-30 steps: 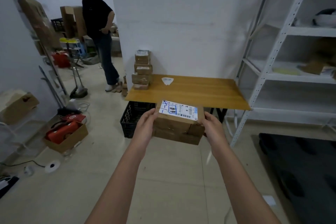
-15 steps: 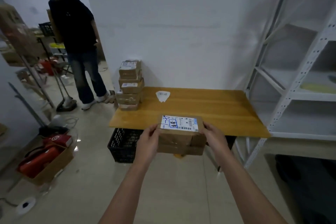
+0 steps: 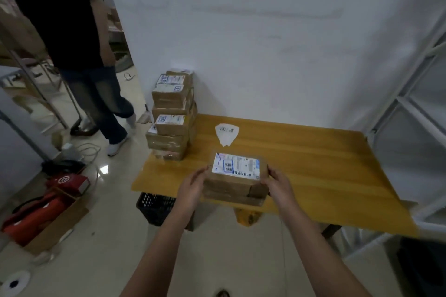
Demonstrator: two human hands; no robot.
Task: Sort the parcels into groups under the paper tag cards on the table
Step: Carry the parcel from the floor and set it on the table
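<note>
A brown cardboard parcel with a white and blue shipping label on top is at the wooden table's front edge, just below a white paper tag card. My left hand grips its left side and my right hand grips its right side. I cannot tell whether the parcel rests on the table or hovers just above it. A stack of several similar labelled parcels stands on the table's far left corner.
A person in dark clothes stands on the floor at the left. A black crate sits under the table. A box with red items lies at lower left. White metal shelving rises at the right.
I have come closer to the table. Both hands carried the parcel forward, from over the floor to the table's front edge below the tag card.
</note>
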